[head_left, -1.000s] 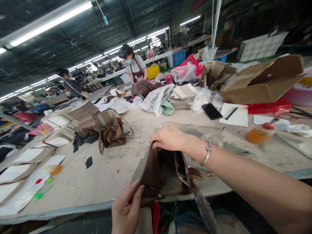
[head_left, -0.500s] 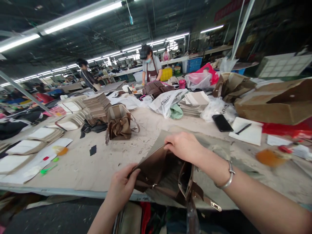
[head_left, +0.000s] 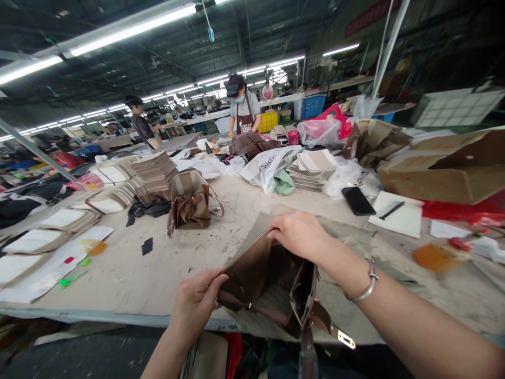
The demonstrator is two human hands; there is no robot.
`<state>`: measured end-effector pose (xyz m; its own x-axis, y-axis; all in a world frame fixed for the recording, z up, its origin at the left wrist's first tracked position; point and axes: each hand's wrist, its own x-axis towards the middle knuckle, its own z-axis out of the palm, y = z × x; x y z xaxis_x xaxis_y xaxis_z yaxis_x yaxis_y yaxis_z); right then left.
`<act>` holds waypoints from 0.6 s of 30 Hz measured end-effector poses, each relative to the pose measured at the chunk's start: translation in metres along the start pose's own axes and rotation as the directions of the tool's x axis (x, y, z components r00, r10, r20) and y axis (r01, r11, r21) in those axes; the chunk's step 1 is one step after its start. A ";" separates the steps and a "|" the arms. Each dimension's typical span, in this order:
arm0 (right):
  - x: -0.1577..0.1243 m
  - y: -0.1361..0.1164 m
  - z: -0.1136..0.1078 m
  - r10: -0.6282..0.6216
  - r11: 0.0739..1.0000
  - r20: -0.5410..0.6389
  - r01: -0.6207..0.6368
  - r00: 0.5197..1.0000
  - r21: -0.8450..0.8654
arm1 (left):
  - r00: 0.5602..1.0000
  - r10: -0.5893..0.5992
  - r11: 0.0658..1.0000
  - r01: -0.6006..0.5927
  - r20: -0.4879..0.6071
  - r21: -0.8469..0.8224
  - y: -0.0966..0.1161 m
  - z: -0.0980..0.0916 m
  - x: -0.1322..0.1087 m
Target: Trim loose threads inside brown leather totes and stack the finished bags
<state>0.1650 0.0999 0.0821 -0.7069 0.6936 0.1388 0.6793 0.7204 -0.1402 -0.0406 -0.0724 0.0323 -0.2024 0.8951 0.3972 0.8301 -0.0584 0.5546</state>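
A brown handbag (head_left: 262, 281) lies tilted at the table's front edge, its mouth gaping toward me. My left hand (head_left: 197, 297) pinches the bag's left corner between thumb and fingers. The far rim of the opening is gripped by my right hand (head_left: 295, 234), which wears a silver bangle on the wrist. A strap with a gold metal buckle (head_left: 346, 339) hangs off the bag's right side. Beneath the bag spreads a grey-green sheet (head_left: 351, 237). Deep inside, the bag is dark and its contents cannot be made out.
Another brown handbag (head_left: 191, 208) stands upright further back on the table (head_left: 158, 279). Stacked panels (head_left: 153, 173) sit behind it. To the right are a black phone (head_left: 358, 201), a pen on paper (head_left: 398, 213) and a cardboard box (head_left: 434, 171). A co-worker (head_left: 244, 113) stands across the table.
Both hands keep their hold on the handbag, which has barely shifted. The buckle strap has swung slightly left and down. The whole view has moved a little.
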 end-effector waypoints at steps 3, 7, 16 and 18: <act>-0.001 0.001 -0.002 -0.007 1.000 0.002 0.007 1.000 -0.002 | 1.000 -0.017 0.999 0.018 -0.025 0.038 0.003 0.001 0.001; -0.002 0.003 -0.002 -0.021 1.000 -0.005 0.021 1.000 0.016 | 0.964 0.002 0.994 -0.031 0.267 0.107 0.017 -0.018 0.007; -0.001 0.003 -0.001 -0.057 0.998 -0.014 0.057 0.998 -0.020 | 0.878 0.287 0.803 -0.439 0.384 0.403 0.055 0.007 0.057; -0.001 0.003 -0.002 -0.063 0.998 -0.020 0.063 0.998 -0.021 | 0.847 0.309 0.755 -0.495 0.433 0.430 0.057 0.021 0.066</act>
<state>0.1686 0.1014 0.0839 -0.7444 0.6465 0.1668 0.6375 0.7625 -0.1106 0.0044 -0.0075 0.0747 0.3096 0.9315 0.1911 0.9504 -0.2971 -0.0919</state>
